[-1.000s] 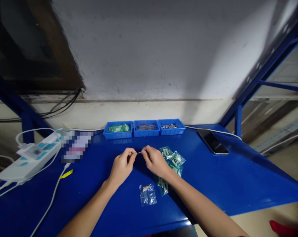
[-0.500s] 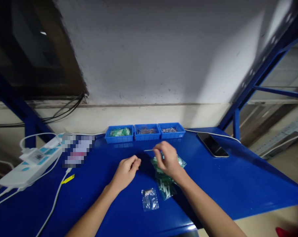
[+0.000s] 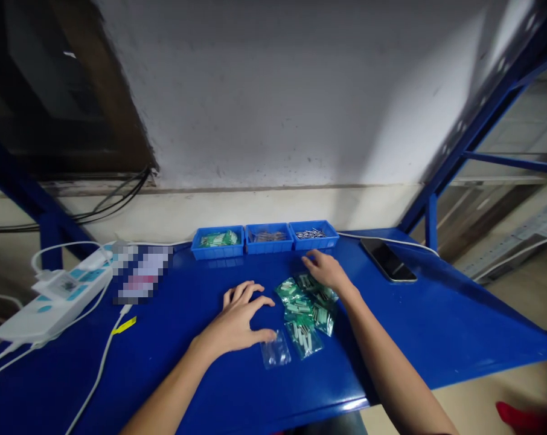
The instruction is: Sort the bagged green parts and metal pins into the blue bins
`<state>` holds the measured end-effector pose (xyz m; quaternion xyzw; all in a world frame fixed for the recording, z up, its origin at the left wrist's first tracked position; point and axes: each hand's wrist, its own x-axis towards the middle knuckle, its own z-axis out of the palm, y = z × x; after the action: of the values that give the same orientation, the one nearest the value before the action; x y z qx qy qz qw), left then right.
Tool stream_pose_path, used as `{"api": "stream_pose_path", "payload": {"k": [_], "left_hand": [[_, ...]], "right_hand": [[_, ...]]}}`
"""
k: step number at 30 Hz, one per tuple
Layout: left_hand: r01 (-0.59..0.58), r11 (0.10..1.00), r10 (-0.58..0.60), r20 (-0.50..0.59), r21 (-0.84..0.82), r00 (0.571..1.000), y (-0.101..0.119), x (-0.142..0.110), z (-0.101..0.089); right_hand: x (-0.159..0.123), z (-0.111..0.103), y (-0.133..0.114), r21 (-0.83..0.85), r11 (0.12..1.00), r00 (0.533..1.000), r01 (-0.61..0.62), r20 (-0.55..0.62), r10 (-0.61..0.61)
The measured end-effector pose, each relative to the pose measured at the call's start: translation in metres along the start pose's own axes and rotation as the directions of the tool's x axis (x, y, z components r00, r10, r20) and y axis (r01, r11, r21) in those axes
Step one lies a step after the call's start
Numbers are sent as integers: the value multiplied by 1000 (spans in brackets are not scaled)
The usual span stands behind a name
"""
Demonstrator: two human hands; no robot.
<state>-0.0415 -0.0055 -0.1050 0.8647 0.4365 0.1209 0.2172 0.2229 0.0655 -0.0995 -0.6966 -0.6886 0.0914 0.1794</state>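
My left hand (image 3: 239,317) is over the blue table with its fingers spread. Its thumb tip is at the upper edge of a small clear plastic bag (image 3: 276,351), which lies flat. My right hand (image 3: 325,267) hangs just in front of the right-hand blue bin (image 3: 319,243), its fingers loosely bent and apart, with nothing visible in them. Below it lies a cluster of green-tinted plastic bags (image 3: 303,339) holding pale plugs and metal pieces. The right bin holds silvery screws (image 3: 310,234).
A middle blue bin (image 3: 270,246) holds brownish metal pieces, and a left blue bin (image 3: 218,251) holds pale green pieces. A phone (image 3: 388,260) lies at the right. On the left stand a white power strip (image 3: 42,314) and a charging cable (image 3: 102,368).
My left hand has opened and moved down to the clear bag. My right hand has shifted right and away, uncovering the green bags; its fingers have parted.
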Motion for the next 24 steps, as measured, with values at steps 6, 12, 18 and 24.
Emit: {"api": "stream_pose_path", "payload": {"k": [6,12,18,24], "left_hand": [[180,983,-168,-225,37,960,-6,9,1],[107,992,-103,-63,72,993,-23,0,-9],[230,972,-214,-198,58,956,-36,1,-13],[78,992,-118,-523,-98,844,-37,6,-20]], "right_hand": [[-16,12,-34,-8,982,972,188,148,-185],[-21,13,-41,23,964,951,267,157,-267],[-23,13,-46,53,940,932,337,124,-342],[-24,5,-50,228,906,932,357,-27,-361]]}}
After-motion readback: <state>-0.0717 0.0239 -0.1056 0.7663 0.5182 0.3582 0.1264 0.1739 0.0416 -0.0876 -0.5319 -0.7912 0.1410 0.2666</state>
